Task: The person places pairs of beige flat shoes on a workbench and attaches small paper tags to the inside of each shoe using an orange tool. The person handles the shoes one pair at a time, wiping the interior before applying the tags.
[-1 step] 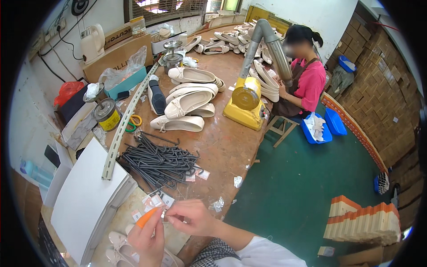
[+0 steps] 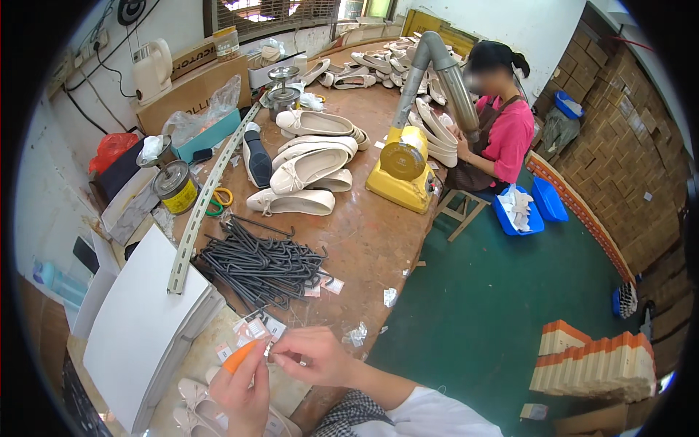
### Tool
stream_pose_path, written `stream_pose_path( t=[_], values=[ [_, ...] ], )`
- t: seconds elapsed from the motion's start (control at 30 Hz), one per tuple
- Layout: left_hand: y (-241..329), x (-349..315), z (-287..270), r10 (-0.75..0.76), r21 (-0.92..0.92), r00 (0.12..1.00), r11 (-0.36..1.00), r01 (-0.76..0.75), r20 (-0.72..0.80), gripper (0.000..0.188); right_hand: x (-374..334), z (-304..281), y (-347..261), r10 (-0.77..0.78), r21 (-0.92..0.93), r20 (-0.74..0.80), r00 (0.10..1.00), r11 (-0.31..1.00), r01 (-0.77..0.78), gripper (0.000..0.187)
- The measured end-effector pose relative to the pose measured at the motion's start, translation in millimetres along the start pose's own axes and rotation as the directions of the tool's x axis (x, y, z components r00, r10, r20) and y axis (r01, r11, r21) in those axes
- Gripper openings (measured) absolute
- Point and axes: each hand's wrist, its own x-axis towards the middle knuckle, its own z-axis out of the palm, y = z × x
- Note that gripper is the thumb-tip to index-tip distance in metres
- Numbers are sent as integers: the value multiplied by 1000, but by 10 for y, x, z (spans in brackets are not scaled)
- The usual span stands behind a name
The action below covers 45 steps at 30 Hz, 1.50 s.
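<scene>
My left hand (image 2: 242, 390) is closed around a smooth, curved orange piece (image 2: 237, 358) whose exact kind I cannot make out. Close against it, my right hand (image 2: 317, 357) pinches at something small and shiny between fingertips and thumb; most of that is hidden. Several white-and-pink paper tags (image 2: 251, 330) lie on the table just beyond my fingers. Below and partly behind my left hand sit pale ballet flats (image 2: 191, 397). A heap of dark bent hook rods (image 2: 255, 264) lies a little farther off.
White sheets (image 2: 138, 328) are stacked at the left beside a slotted metal strip (image 2: 211, 193). Farther up stand cream ballet flats (image 2: 309, 169) and a yellow machine (image 2: 402, 178) with a metal duct. A co-worker (image 2: 502, 138) sits at right; orange-edged boxes (image 2: 593, 364) stand on the green floor.
</scene>
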Motion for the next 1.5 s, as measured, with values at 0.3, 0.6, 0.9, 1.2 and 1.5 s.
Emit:
stream_pose_path(
  t=[0.3,0.6,0.9,1.2,1.5],
  values=[
    [-108,-42,-58,42,24,999,999,-43,22,24,17,51,-3,-18,64,43,999,998,15,3],
    [-109,-83,-75,-62,-40,998,997,62,0,25,53,22,-27,-21,56,118,993,998,14,3],
    [-81,-81,-107,-33,-18,999,999,33,18,25,23,56,-34,25,49,105,994,998,-30,3],
    [-38,-83,-124,-6,6,1000,1000,7,-16,25,18,62,-35,24,47,103,994,998,-29,4],
    [-90,-106,-126,-5,-18,1000,1000,5,-6,23,7,58,-26,16,50,119,993,999,-22,4]
  ],
)
